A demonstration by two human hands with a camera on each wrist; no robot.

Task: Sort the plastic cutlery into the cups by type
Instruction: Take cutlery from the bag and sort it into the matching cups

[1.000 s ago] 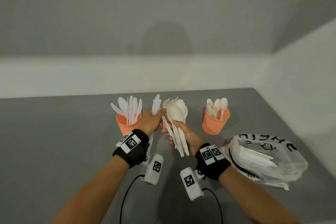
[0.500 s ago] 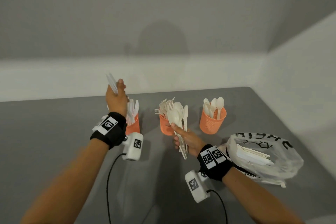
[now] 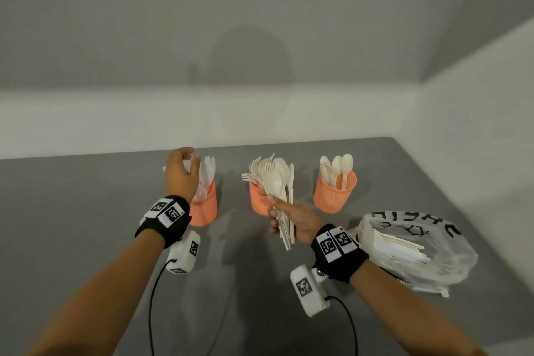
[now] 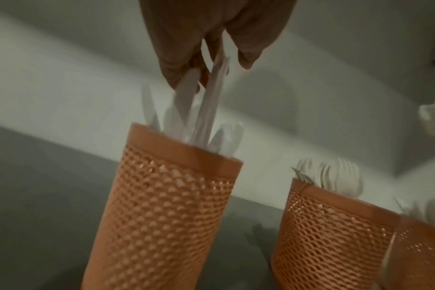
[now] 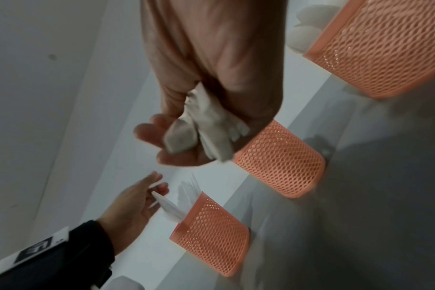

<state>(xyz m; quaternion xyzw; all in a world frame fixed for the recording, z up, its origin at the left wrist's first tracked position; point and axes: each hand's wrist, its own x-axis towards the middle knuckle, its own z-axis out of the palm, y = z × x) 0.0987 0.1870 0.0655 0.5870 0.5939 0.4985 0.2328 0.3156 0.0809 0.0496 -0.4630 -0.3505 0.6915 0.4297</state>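
Three orange mesh cups stand in a row on the grey table: the left cup holds white knives, the middle cup forks, the right cup spoons. My left hand hovers over the left cup and pinches the tops of two knives whose lower ends are inside it. In front of the middle cup, my right hand grips a bundle of mixed cutlery by the handles, with spoon bowls on top.
A clear plastic bag with more white cutlery inside lies on the table to the right of my right wrist. Walls close the table off at the back and right. Cables trail from both wrist cameras toward me.
My left hand took knives from the bundle, swung left and up, then came down over the left cup with them. My right hand stayed in place with the bundle.
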